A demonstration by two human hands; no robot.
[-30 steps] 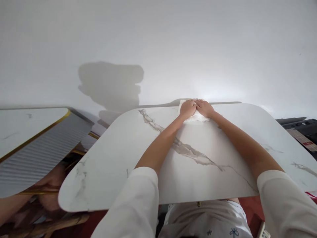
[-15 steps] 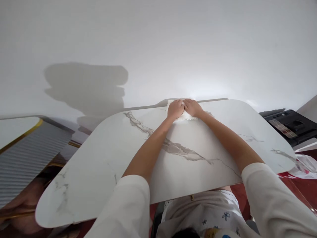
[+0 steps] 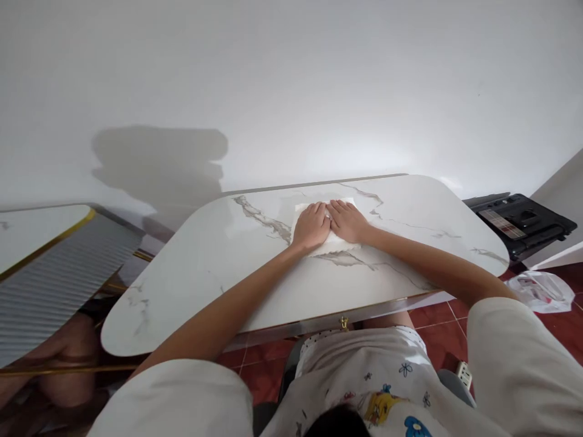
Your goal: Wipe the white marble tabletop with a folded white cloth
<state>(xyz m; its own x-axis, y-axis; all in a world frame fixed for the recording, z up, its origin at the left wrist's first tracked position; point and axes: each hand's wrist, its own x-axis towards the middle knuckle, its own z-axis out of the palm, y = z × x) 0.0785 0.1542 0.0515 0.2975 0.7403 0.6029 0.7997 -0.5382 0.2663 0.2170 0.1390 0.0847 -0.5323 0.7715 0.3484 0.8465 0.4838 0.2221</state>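
Cloth [image 3: 336,244] lies between back and front edges of the desk [image 3: 191,279], under our left hand [image 3: 313,226] and right hand [image 3: 347,221], both flat; what's wiped or left, we cannot tell.

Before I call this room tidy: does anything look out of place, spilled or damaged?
A plastic bag lies loose on the red floor past the right end of the table, a slightly odd spot for it. No spill or damage stands out; the grey streaks look like marble patterning.
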